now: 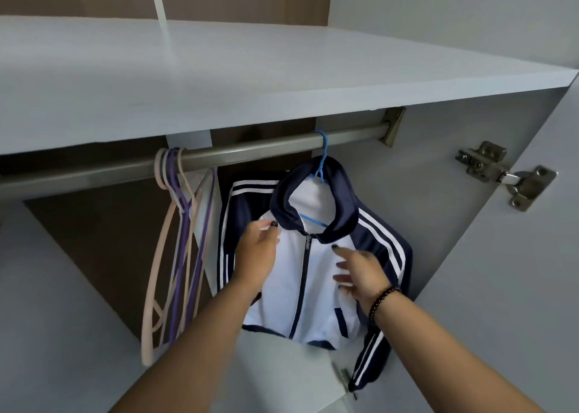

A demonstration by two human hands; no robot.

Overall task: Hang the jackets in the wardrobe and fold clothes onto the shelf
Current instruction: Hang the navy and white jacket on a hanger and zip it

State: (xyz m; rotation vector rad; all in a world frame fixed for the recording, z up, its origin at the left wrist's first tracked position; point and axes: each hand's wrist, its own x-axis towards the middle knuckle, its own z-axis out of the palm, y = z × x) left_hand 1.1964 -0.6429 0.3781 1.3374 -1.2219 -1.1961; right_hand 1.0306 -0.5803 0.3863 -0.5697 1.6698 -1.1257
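The jacket (313, 274) in front of you is white on the chest, with a navy collar, navy sleeves carrying white stripes, a navy hem band and a dark zip closed to the collar. It hangs on a blue hanger (320, 162) hooked over the metal rail (250, 151), right of the rail's middle. Your left hand (258, 249) lies against the left chest panel; its fingertips are blurred, so whether they pinch the fabric cannot be told. Your right hand (360, 271), with a bead bracelet (380, 301) at the wrist, has its fingers spread and relaxed over the right chest panel, gripping nothing. A bunch of empty hangers (178, 240), beige and purple, hangs further left on the rail. Above the rail runs a pale grey shelf (250, 77). The wardrobe's back panel is brown. A metal hinge (507, 174) is fixed to the right side wall.
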